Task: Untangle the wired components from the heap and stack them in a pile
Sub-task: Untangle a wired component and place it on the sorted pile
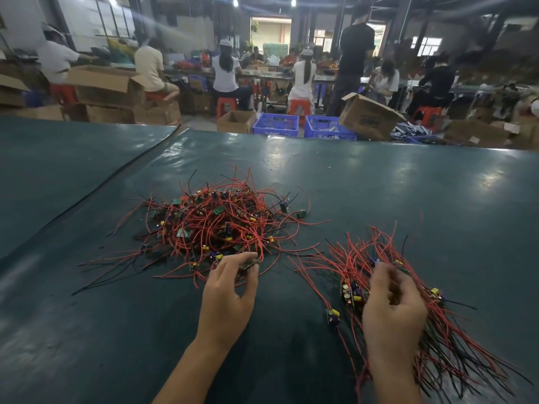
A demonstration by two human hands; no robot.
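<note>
Dark teal counter (379, 185), glossy, streaked with pale glints. The heap (215, 223) is a blaze of red wire threaded with black, flecked yellow and blue. One small board (250, 265) shows green. Same red and black in the pile (355, 255). Behind: blue crates (275, 123), brown boxes (108, 86), red stools (226, 104).

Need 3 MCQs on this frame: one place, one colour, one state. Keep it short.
1. The sorted pile of red-wired circuit boards lies where from the tangled heap of red-wired circuit boards? A left B right C behind
2. Most wires are: A red B white C yellow
3. The left hand: A lies flat B hangs idle C pinches a small green circuit board
Key: B, pile sits on the person's right; A, red strands dominate both; C, thumb and fingers close on the board at the heap's near edge.
</note>
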